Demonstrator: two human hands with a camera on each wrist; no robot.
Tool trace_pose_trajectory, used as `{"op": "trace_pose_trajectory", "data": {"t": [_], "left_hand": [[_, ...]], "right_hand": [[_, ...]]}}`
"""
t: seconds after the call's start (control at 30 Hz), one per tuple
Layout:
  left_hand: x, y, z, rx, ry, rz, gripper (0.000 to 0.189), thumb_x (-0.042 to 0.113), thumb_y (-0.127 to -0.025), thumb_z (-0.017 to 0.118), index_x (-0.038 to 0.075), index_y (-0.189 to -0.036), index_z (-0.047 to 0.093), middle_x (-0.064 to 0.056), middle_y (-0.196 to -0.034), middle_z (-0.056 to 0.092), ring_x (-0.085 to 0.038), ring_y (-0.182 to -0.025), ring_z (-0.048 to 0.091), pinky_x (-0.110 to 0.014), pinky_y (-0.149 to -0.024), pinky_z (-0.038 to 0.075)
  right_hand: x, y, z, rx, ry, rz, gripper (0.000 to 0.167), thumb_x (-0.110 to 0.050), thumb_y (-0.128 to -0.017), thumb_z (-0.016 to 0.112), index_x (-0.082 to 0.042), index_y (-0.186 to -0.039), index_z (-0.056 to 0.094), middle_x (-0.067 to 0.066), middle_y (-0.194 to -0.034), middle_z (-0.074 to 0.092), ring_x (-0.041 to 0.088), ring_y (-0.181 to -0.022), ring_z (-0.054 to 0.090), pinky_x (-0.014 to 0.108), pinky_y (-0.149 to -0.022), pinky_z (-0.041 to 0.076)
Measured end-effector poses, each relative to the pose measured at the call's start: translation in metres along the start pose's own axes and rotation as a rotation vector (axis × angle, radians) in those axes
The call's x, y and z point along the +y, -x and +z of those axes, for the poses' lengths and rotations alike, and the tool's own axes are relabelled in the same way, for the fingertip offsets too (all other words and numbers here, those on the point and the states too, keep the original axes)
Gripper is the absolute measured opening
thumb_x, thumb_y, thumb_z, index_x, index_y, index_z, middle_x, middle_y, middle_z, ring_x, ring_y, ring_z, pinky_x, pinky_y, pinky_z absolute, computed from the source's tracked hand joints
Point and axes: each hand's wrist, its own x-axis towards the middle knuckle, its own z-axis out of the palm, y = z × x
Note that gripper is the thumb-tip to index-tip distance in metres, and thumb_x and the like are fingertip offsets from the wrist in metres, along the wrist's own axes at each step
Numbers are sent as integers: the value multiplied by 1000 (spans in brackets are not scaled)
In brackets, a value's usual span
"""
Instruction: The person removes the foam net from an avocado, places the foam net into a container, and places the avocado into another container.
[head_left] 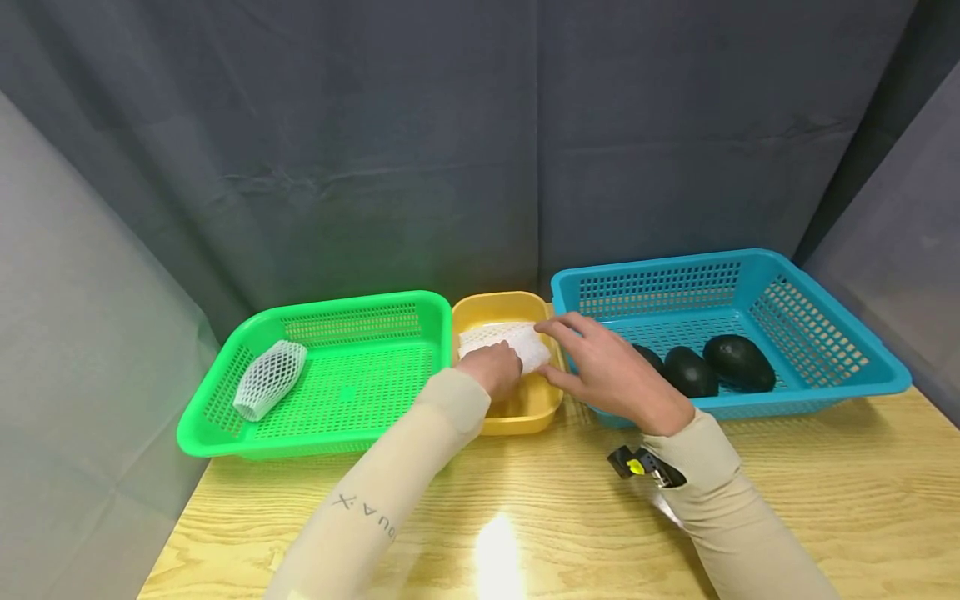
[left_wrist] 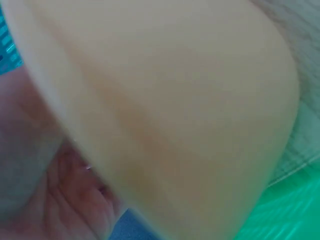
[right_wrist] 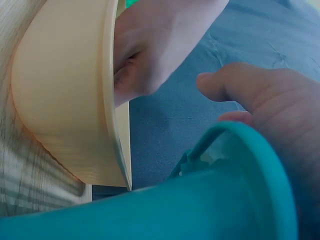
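My left hand (head_left: pixel 491 368) reaches into the small yellow bin (head_left: pixel 522 425), fingers curled at a white foam net sleeve (head_left: pixel 531 348); the box wall hides its fingertips in the left wrist view. More white foam netting (head_left: pixel 483 335) lies behind it in the same bin. The right hand (head_left: pixel 611 371) hovers at the bin's right rim, thumb and fingers spread apart around the foam sleeve's right end. In the right wrist view, that hand's thumb (right_wrist: pixel 225 82) stands away from the bin, with nothing between thumb and fingers.
At left, a green basket (head_left: pixel 360 437) holds a foam-netted item (head_left: pixel 270 379). A blue basket (head_left: pixel 817 392) at right, under my right forearm, holds three dark avocados (head_left: pixel 738 362). A grey curtain (head_left: pixel 375 150) hangs close behind the containers on the wooden table (head_left: pixel 570 517).
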Motion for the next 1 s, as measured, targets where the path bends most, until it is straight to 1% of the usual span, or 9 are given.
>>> {"op": "trace_pose_trajectory", "data": {"t": [0.13, 0.2, 0.3, 0.37, 0.47, 0.53, 0.6, 0.8, 1.0], "left_hand": [[0, 0, 4, -13, 44, -33, 58, 49, -105, 54, 5, -141, 62, -14, -147, 58, -27, -131, 63, -40, -110, 54], [0, 0, 6, -13, 44, -36, 70, 56, -104, 51, 2, -148, 54, -15, -155, 52, -28, -140, 57, -39, -116, 49], [0, 1, 9, -27, 30, -25, 80, 62, -105, 43, -1, -155, 43, -17, -162, 43, -28, -150, 45, -37, -124, 40], [-1, 1, 10, -40, 16, -10, 81, 62, -107, 34, -1, -158, 36, -18, -168, 34, -28, -156, 36, -37, -127, 34], [-3, 1, 10, -55, 73, -18, 79, 61, -108, 24, 2, -160, 34, -16, -170, 31, -29, -158, 34, -39, -129, 31], [-5, 1, 9, -55, 101, -19, 76, 58, -110, 21, 3, -160, 35, -15, -170, 32, -29, -157, 35, -40, -129, 31], [-6, 1, 9, -41, 131, -24, 72, 55, -111, 23, 3, -158, 39, -14, -168, 36, -30, -154, 40, -41, -128, 33], [-7, 3, 6, 45, 77, 16, 62, 48, -112, 28, 3, -142, 58, -13, -153, 55, -29, -141, 56, -41, -122, 42], [-8, 5, 3, 100, 18, 34, 60, 47, -112, 28, 6, -132, 67, -10, -142, 64, -29, -131, 64, -41, -117, 48]], "right_hand": [[-2, -1, -1, -9, -1, 12, 56, -34, -93, 77, -9, -141, 59, 8, -131, 64, 25, -108, 66, 42, -85, 59], [-3, -1, -1, -13, -1, 16, 57, -35, -93, 77, -9, -141, 59, 8, -131, 64, 24, -106, 66, 41, -84, 59], [-4, -1, -2, -16, 2, 17, 57, -35, -94, 76, -9, -141, 59, 8, -131, 64, 24, -104, 66, 41, -83, 58], [-4, -1, -2, -16, 5, 16, 57, -35, -94, 76, -9, -141, 59, 8, -131, 64, 23, -102, 65, 40, -83, 58], [-4, -1, -2, -12, 10, 15, 56, -34, -94, 76, -9, -141, 59, 9, -132, 64, 24, -103, 66, 41, -83, 59], [-3, 0, -3, -10, 10, 18, 55, -34, -93, 76, -9, -140, 60, 9, -133, 63, 25, -105, 67, 42, -83, 59], [-3, 0, -3, -10, 7, 20, 55, -33, -94, 76, -9, -140, 60, 9, -134, 63, 26, -106, 67, 43, -84, 59], [-1, 0, -4, -17, 2, 30, 55, -34, -95, 75, -9, -140, 59, 10, -135, 63, 27, -107, 67, 44, -85, 59], [1, 0, -7, -8, -5, 40, 56, -35, -94, 75, -10, -142, 58, 9, -136, 62, 27, -109, 67, 45, -84, 59]]}}
